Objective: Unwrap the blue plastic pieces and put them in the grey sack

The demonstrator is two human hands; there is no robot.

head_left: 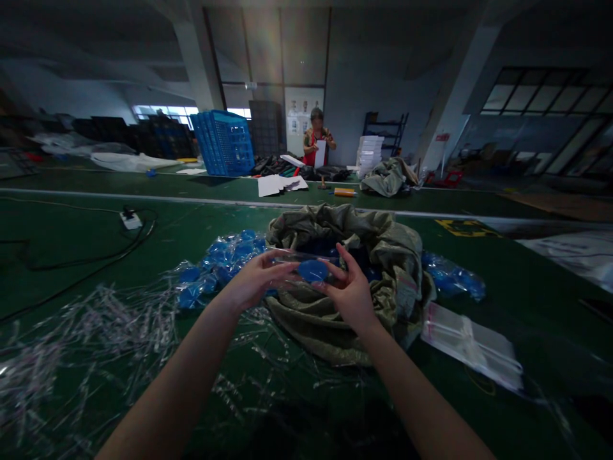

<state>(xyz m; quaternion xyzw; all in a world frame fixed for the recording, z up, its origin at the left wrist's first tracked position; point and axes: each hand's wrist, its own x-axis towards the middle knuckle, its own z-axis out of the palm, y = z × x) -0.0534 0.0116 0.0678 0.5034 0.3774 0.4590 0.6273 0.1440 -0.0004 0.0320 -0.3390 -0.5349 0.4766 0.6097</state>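
A round blue disc (313, 271) sits inside a clear plastic bag (287, 257), held up between my two hands. My left hand (258, 278) pinches the bag's left part. With thumb and fingers, my right hand (350, 287) grips the disc's right edge through or at the bag; which of these I cannot tell. Just beyond and below them stands a grey-green woven sack (402, 255) with its rim rolled down, and dark blue pieces (371, 273) show in it. Bagged blue discs (230, 255) are heaped to the left of the sack.
Thin clear plastic strips (115, 326) litter the green table at left. A stack of clear bags (472, 345) and more wrapped blue pieces (453, 276) lie right. A power strip (130, 220) with cables is far left. Across the table, a person (317, 144) handles a white box near blue crates (223, 144).
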